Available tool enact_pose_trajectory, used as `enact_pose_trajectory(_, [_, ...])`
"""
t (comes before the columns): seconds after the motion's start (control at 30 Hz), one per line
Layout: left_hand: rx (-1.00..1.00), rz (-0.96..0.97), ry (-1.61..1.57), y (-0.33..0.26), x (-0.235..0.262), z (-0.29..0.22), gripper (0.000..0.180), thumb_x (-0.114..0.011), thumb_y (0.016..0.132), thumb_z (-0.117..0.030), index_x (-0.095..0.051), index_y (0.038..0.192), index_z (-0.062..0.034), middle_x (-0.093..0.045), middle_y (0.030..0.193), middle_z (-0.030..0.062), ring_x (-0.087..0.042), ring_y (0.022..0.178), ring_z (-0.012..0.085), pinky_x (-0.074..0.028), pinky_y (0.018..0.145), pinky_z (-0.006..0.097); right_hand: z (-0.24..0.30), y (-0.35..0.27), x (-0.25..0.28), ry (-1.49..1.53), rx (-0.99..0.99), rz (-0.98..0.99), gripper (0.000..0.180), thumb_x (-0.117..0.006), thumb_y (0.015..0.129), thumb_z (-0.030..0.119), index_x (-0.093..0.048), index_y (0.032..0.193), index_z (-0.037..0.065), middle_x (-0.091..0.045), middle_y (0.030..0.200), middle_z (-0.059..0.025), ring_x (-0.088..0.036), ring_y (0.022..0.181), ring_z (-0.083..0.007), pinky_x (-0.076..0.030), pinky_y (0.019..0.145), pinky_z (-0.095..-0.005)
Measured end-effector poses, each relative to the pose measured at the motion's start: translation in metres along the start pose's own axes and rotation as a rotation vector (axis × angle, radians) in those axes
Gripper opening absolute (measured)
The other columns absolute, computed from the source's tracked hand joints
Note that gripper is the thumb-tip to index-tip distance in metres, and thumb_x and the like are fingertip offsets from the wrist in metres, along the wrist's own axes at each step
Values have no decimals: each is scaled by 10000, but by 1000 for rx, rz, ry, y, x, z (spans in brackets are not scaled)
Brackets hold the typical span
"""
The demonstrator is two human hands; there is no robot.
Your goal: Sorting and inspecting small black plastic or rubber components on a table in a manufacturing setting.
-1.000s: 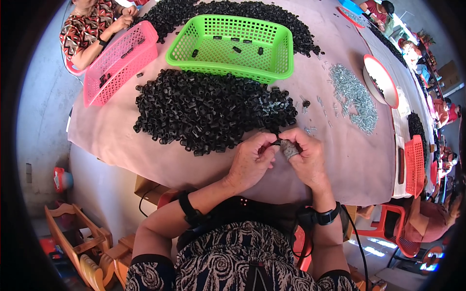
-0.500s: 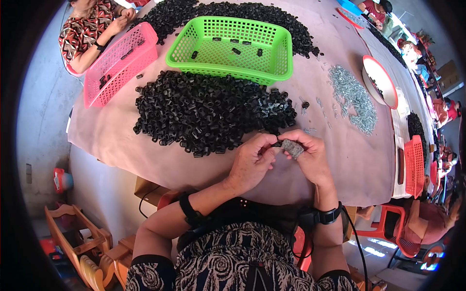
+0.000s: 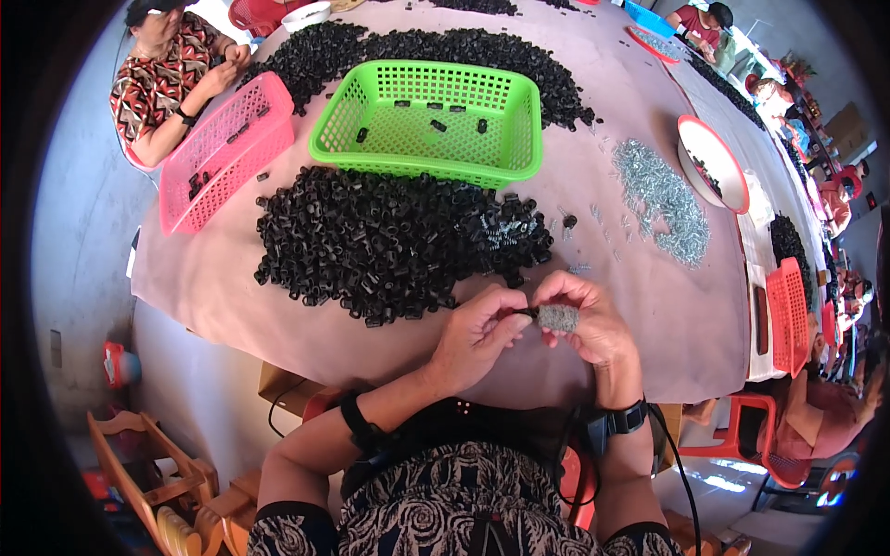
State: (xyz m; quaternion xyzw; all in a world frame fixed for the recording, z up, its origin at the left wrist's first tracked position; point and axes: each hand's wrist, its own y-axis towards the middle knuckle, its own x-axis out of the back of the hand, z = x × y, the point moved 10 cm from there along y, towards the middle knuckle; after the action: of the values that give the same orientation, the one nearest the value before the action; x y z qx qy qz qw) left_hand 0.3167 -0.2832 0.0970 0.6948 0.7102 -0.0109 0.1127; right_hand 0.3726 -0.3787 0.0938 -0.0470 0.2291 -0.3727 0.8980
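Observation:
My left hand (image 3: 477, 334) pinches a small black plastic piece (image 3: 525, 312) at its fingertips. My right hand (image 3: 593, 320) cups a bunch of small silver metal parts (image 3: 558, 318) right beside it. Both hands meet over the near edge of the pink-brown table (image 3: 667, 324). Just beyond them lies a big heap of black plastic pieces (image 3: 389, 241). A scatter of silver metal parts (image 3: 663, 199) lies further right.
A green basket (image 3: 436, 120) holding a few black pieces stands behind the heap, a pink basket (image 3: 222, 153) to its left. Another person (image 3: 171, 74) sits at the far left corner. A red-rimmed white bowl (image 3: 714, 162), more black heaps (image 3: 445, 46) and red baskets (image 3: 788, 315) lie beyond.
My hands have stayed together at the table's near edge; the fingers have shifted slightly around the black piece and the silver parts.

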Motion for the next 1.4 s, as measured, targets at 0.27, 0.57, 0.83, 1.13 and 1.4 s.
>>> enact_pose_trajectory(0.27, [-160,-7,-76,0,-4,-30,139,-529,887,11,-544,1023,-11,-470,978,37,-526,769,83,-460,723,231,-12,-3,-17,187,-93,140,274,-707,772,138,-545,968,36,-588,737,-15,-582,590,-101,-493,506,-225])
enact_pose_trajectory(0.57, [-78,-22,-162,-4,-3,-19,168,-548,861,22,-574,1023,-19,-380,1094,60,-439,1001,119,-401,884,252,-18,-7,-45,225,-64,237,311,-576,871,301,-556,1001,20,-485,654,28,-444,513,-51,-327,424,-195])
enact_pose_trajectory(0.83, [-106,75,-264,-5,-11,-26,173,-554,875,-37,-578,1046,-42,-394,1105,50,-384,1078,115,-313,958,271,-19,-6,-57,326,28,274,168,-543,893,201,-588,906,39,-352,595,84,-285,474,-6,-185,418,-180])
enact_pose_trajectory(1.13, [-131,114,-124,-5,-9,-31,174,-560,870,-68,-557,1042,-41,-423,1085,40,-409,1043,114,-330,929,262,-36,-6,-68,560,-22,320,324,-559,845,370,-425,693,117,-325,566,77,-267,439,-55,-208,406,-203])
enact_pose_trajectory(1.4, [-70,35,-184,0,-1,-30,205,-554,869,-89,-575,1067,-38,-467,1093,71,-441,1036,151,-333,940,296,-44,-1,-68,635,-55,249,329,-541,843,422,-463,722,126,-317,568,78,-289,451,-54,-215,408,-208])
